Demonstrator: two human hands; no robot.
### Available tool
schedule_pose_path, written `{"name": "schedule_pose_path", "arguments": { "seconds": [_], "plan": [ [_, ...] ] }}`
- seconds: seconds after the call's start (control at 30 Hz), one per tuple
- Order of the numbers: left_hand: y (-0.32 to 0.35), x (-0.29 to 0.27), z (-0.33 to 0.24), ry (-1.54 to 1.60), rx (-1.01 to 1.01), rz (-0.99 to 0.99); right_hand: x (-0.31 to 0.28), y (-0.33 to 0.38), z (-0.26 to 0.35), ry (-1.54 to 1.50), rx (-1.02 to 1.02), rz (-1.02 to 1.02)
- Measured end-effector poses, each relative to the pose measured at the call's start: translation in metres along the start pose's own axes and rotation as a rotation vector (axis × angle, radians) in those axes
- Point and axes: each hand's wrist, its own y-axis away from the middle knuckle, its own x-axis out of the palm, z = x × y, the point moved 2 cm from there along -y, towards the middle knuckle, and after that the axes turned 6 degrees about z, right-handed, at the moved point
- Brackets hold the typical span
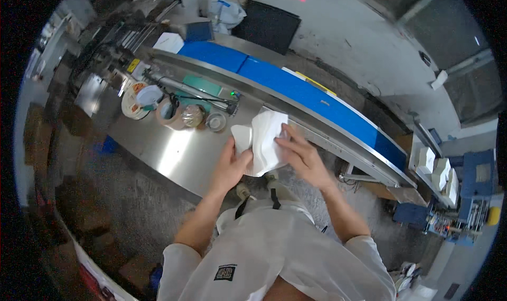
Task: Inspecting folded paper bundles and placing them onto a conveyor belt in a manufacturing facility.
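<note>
- Left: tape rolls [193, 117] stood on the steel table [198, 161], where a wide swing of the arm could have toppled them.
- Middle: the left hand [228, 168] pinched the white bundle [270, 140] near the table's edge, thumb on top — too slack a pinch might have let its layers slip floorward.
- Right: the right hand [301, 155], fingers slightly spread, touched the bundle's right side — gripping or not, I couldn't tell; pressing unevenly could have creased it.

The white folded piece [270, 137] hides part of the steel table [198, 161]; the right hand [302, 155] looks blurred.
</note>
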Motion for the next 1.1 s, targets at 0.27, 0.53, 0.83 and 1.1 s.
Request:
{"name": "schedule_pose_path", "arguments": {
  "seconds": [0.27,0.53,0.83,1.1],
  "plan": [
    [0.054,-0.071,0.038,-0.648,-0.201,-0.448,0.156,-0.056,-0.081,-0.573,0.147,0.162],
    [0.07,-0.138,0.139,-0.708,-0.408,-0.637,0.268,-0.083,-0.178,-0.575,0.468,0.412],
    [0.058,-0.158,0.139,-0.429,-0.412,-0.677,0.26,-0.118,-0.179,-0.691,0.343,0.425],
    [0.063,-0.164,0.157,-0.341,-0.402,-0.709,0.235,-0.101,-0.133,-0.258,0.093,0.623]
  ]
}}
